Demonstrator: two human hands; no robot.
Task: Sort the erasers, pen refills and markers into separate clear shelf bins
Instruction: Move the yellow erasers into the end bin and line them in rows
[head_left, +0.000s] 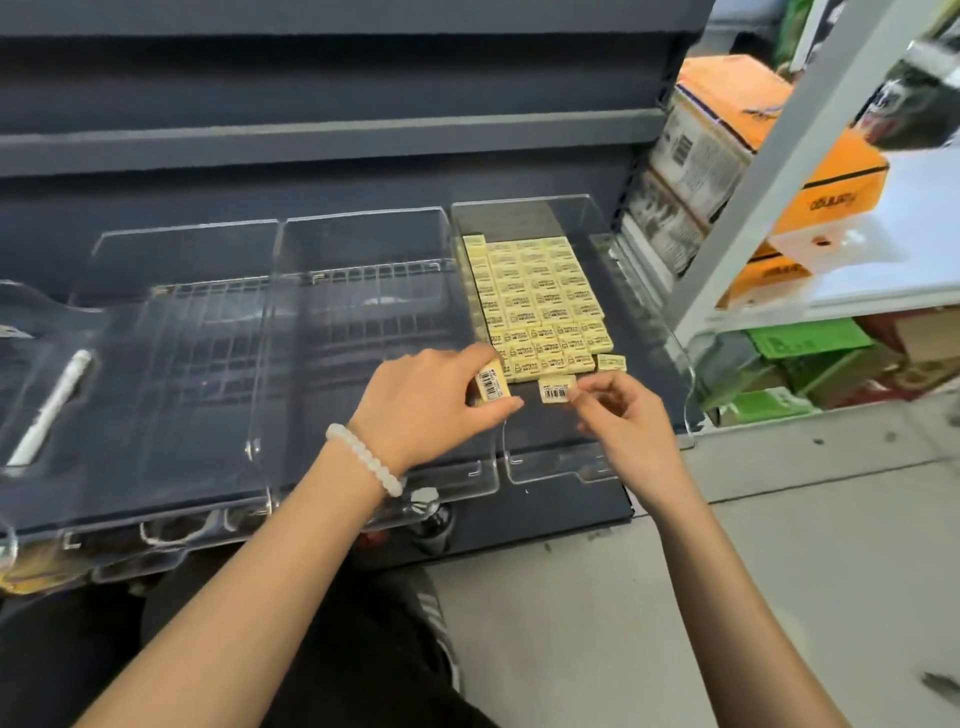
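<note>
Here the step in hand looks like laying the last erasers into the right-hand clear bin (644, 291), where the pale yellow erasers (540, 296) already lie in tidy rows. The left hand (426, 400) pinches one eraser (492, 384) between thumb and forefinger, barcode up, just at the near left corner of the block. The right hand (618, 410) holds the edge of another eraser (557, 388) with its fingertips, lying flat just in front of the nearest row. One more eraser (611, 362) sits loose beside the row's right end.

To do it well, I judge each piece should be slid flush against its neighbours, with the same face up, so that the front row closes without gaps.

The two middle bins seem bare, though glare on the plastic makes this hard to confirm. A white marker (52, 405) lies in the far-left bin (31, 322), which is cut off by the frame. No pen refills can be made out. The right fingers are partly curled under, so their exact grip is unclear.
</note>
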